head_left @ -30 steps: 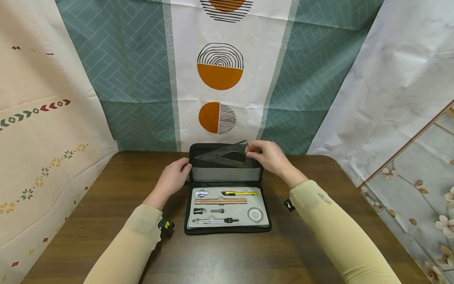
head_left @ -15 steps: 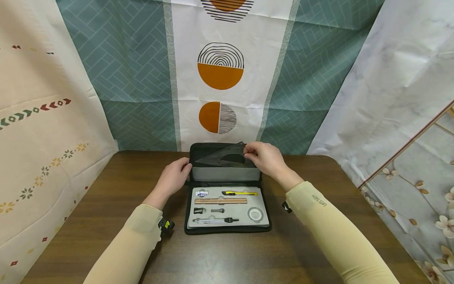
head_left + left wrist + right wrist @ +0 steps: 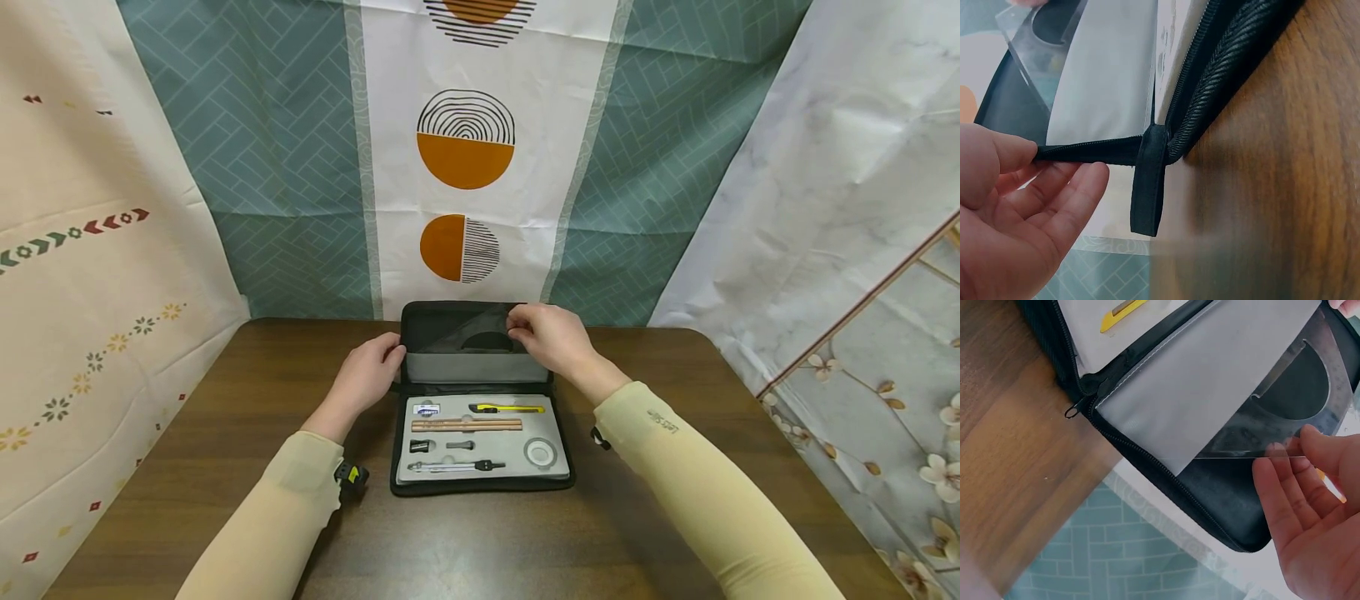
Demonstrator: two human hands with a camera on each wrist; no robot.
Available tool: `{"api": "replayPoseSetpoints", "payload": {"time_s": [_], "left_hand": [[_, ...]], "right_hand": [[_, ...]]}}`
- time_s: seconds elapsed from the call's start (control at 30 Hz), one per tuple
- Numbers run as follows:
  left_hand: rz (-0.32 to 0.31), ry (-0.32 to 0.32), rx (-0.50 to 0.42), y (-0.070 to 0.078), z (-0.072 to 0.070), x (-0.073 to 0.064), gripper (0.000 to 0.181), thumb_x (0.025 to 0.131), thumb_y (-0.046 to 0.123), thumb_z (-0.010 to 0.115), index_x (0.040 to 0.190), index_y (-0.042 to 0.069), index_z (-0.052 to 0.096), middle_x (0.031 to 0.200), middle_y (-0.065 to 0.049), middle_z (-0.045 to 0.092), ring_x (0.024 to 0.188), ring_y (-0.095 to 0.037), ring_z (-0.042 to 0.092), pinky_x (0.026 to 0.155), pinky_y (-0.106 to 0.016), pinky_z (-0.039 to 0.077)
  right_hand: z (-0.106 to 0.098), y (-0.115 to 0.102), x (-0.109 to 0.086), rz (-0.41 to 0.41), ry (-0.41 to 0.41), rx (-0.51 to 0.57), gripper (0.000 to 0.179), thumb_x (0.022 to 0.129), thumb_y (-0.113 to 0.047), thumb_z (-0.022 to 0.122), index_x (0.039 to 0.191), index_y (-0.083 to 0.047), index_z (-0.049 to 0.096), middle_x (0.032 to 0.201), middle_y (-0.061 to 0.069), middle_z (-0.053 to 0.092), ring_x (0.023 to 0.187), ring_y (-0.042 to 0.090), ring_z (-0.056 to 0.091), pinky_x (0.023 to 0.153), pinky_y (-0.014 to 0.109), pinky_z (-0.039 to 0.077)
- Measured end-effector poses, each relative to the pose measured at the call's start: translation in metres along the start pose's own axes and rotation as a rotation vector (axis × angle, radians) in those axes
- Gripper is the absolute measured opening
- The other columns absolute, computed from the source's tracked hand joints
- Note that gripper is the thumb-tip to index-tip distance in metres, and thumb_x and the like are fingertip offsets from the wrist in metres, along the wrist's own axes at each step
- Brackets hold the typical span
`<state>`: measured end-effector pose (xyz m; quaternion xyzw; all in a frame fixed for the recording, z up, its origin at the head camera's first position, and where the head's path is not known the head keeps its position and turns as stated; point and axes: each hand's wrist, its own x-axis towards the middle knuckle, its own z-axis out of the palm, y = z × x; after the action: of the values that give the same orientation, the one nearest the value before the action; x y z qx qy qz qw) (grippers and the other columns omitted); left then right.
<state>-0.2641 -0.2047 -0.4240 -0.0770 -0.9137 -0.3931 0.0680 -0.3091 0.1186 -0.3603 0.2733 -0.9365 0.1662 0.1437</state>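
Note:
A black zip case (image 3: 480,490) lies unfolded on the table, its lid raised at the back. My left hand (image 3: 363,375) pinches the lid's left edge between thumb and fingers; a short black fabric loop (image 3: 1147,187) hangs at the hinge beside it. My right hand (image 3: 555,337) pinches the corner of a clear set square (image 3: 1247,434) with a half-round cutout. The set square's lower part sits behind the grey pocket (image 3: 1197,375) of the lid, seen through or hidden by it.
In the case's grey tray lie an eraser (image 3: 427,409), a yellow cutter knife (image 3: 510,409), wooden pencils (image 3: 465,426), a black sharpener (image 3: 419,446), a small grey piece (image 3: 460,446), a compass (image 3: 453,467) and a white ring (image 3: 540,453). A patterned curtain (image 3: 300,167) hangs behind the brown table (image 3: 660,400).
My right hand has moved left and slightly down with the set square, which has slid lower into the lid pocket. My left hand has stayed on the lid edge.

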Motion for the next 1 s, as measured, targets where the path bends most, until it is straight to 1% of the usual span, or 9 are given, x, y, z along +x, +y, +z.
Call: {"api": "replayPoseSetpoints", "payload": {"time_s": [0.13,0.23,0.47,0.6,0.77,0.83,1.0], "left_hand": [[-0.007,-0.001,-0.002,0.0,0.0,-0.001,0.041,0.119,0.019,0.051,0.153,-0.003,0.057,0.14,-0.025,0.068,0.111,-0.038,0.066,0.105,-0.06,0.057],[-0.004,-0.001,-0.003,0.001,0.0,-0.001,0.042,0.119,0.019,0.051,0.154,-0.003,0.056,0.141,-0.026,0.067,0.111,-0.038,0.066,0.105,-0.06,0.057],[0.004,0.0,-0.005,0.001,-0.001,-0.001,0.041,0.119,0.019,0.051,0.152,-0.003,0.058,0.137,-0.025,0.069,0.107,-0.037,0.067,0.101,-0.059,0.058],[0.001,-0.003,-0.005,0.001,-0.001,-0.001,0.041,0.118,0.018,0.051,0.153,-0.004,0.057,0.139,-0.026,0.068,0.109,-0.038,0.067,0.103,-0.059,0.058],[0.001,0.0,-0.005,0.0,-0.001,-0.001,0.042,0.118,0.018,0.051,0.154,-0.004,0.057,0.143,-0.027,0.066,0.115,-0.04,0.066,0.107,-0.061,0.056],[0.005,0.005,-0.004,0.0,-0.002,-0.001,0.041,0.118,0.018,0.052,0.153,-0.003,0.058,0.142,-0.026,0.067,0.115,-0.04,0.066,0.107,-0.061,0.056],[0.024,0.014,0.006,0.0,-0.001,-0.001,0.037,0.118,0.018,0.053,0.148,-0.002,0.062,0.134,-0.024,0.071,0.107,-0.038,0.066,0.1,-0.058,0.058]], "right_hand": [[0.003,-0.003,0.002,-0.007,-0.018,-0.032,0.003,0.103,-0.018,0.08,0.105,-0.016,0.078,0.096,-0.002,0.072,0.083,0.019,0.064,0.078,0.044,0.056],[0.005,-0.004,0.002,-0.016,-0.028,-0.06,0.006,0.104,-0.02,0.08,0.108,-0.016,0.079,0.097,-0.003,0.072,0.083,0.018,0.064,0.078,0.043,0.056],[0.011,-0.007,0.003,-0.033,-0.023,-0.079,0.004,0.104,-0.019,0.08,0.108,-0.018,0.079,0.098,-0.003,0.072,0.083,0.017,0.063,0.076,0.042,0.056],[0.015,-0.008,0.003,-0.044,-0.031,-0.089,0.004,0.104,-0.018,0.08,0.108,-0.019,0.079,0.098,-0.003,0.071,0.083,0.017,0.063,0.076,0.042,0.056],[0.017,-0.01,0.002,-0.06,-0.052,-0.098,0.004,0.105,-0.016,0.078,0.108,-0.016,0.08,0.099,-0.001,0.072,0.083,0.018,0.064,0.078,0.042,0.057],[0.017,-0.01,0.002,-0.062,-0.06,-0.097,0.004,0.105,-0.016,0.078,0.108,-0.015,0.08,0.099,-0.001,0.073,0.083,0.019,0.064,0.078,0.042,0.058],[0.02,-0.009,0.001,-0.063,-0.075,-0.077,0.004,0.105,-0.016,0.078,0.107,-0.014,0.08,0.097,-0.001,0.072,0.082,0.019,0.064,0.079,0.042,0.057]]}}
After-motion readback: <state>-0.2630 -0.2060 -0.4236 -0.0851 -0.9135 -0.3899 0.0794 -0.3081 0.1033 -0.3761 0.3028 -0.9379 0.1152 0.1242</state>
